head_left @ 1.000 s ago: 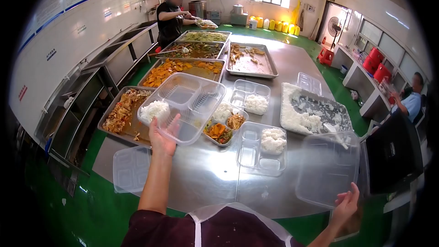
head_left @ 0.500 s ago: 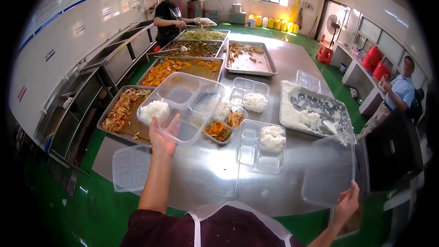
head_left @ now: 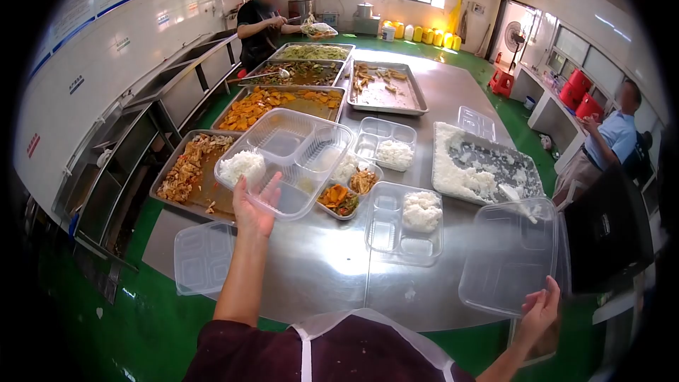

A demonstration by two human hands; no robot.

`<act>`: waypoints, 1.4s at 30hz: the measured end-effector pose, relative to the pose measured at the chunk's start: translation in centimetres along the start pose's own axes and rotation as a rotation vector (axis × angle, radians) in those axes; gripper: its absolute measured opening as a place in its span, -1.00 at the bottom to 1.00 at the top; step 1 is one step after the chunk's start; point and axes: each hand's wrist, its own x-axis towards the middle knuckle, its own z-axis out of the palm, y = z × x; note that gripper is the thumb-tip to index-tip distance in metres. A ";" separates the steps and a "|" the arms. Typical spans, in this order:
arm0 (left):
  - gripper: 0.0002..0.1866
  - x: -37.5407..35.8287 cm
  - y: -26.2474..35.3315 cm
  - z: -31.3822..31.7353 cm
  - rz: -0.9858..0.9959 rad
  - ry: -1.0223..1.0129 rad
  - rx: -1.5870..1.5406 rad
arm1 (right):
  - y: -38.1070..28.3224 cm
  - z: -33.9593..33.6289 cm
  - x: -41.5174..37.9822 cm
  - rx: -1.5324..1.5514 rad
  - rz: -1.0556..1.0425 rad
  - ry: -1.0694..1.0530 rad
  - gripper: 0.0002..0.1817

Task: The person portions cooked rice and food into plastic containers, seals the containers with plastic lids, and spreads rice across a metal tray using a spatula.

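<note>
Two hands (head_left: 256, 206), two clear meal trays (head_left: 290, 159), one apiece.

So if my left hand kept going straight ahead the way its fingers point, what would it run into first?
Your left hand holds a clear compartmented plastic meal tray with rice in one corner. Straight on beyond it, the first thing is probably the steel pan of orange vegetable pieces, though depth is hard to judge here.

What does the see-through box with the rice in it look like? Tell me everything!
The box is clear thin plastic, rectangular with rounded corners, split into several compartments. Only the near-left one is filled, with a mound of white rice; the others look empty. The left hand holds it up by its near edge, tilted a little, above the steel table and partly over a tray of brown food.
</note>
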 end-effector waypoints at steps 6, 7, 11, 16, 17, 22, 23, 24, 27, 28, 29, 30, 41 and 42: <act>-0.43 0.4 0.0 0.0 0.014 0.003 0.022 | 0.6 -1.4 0.7 0.801 0.321 0.107 -0.69; -0.45 0.7 0.0 -0.2 0.017 -0.007 0.009 | 0.7 -1.0 0.7 0.716 0.305 0.116 -0.69; -0.46 2.7 0.2 -0.1 0.075 -0.011 0.012 | 0.4 -0.2 0.2 0.180 0.097 -0.012 -0.71; -0.44 5.3 1.9 -0.6 0.094 -0.015 -0.005 | -1.6 -0.3 0.1 0.328 0.248 0.053 -0.69; -0.44 5.7 2.2 -0.6 0.098 -0.015 0.005 | -0.8 -1.6 0.6 0.577 0.273 0.010 -0.65; -0.45 7.2 3.3 -1.1 0.094 -0.038 0.024 | 2.3 -2.3 1.4 0.909 0.402 0.090 -0.66; -0.45 7.7 3.5 -1.3 0.084 -0.040 0.014 | 3.0 -1.4 1.4 0.640 0.446 0.164 -0.66; -0.46 8.2 3.8 -1.6 0.077 -0.042 0.002 | 3.7 -0.6 1.3 0.371 0.482 0.232 -0.66; -0.46 9.4 4.0 -1.9 0.083 -0.042 0.026 | 3.6 0.1 0.2 0.110 0.240 0.106 -0.68; -0.46 9.9 4.2 -1.8 0.091 -0.041 0.048 | 3.0 0.6 -0.2 0.031 0.150 0.056 -0.69; -0.44 10.3 4.3 -1.8 0.102 -0.018 0.072 | 0.5 0.3 -0.1 0.244 0.329 0.002 -0.67; -0.44 10.9 4.6 -1.7 0.128 -0.023 0.080 | 0.6 -0.2 0.3 0.603 0.228 -0.084 -0.65; -0.43 13.6 6.3 -1.7 0.186 -0.022 0.070 | 10.5 1.8 -0.1 0.491 0.773 0.326 -0.67; -0.43 13.7 6.7 -1.9 0.187 -0.003 0.054 | 13.2 2.7 -0.6 0.421 0.815 0.370 -0.68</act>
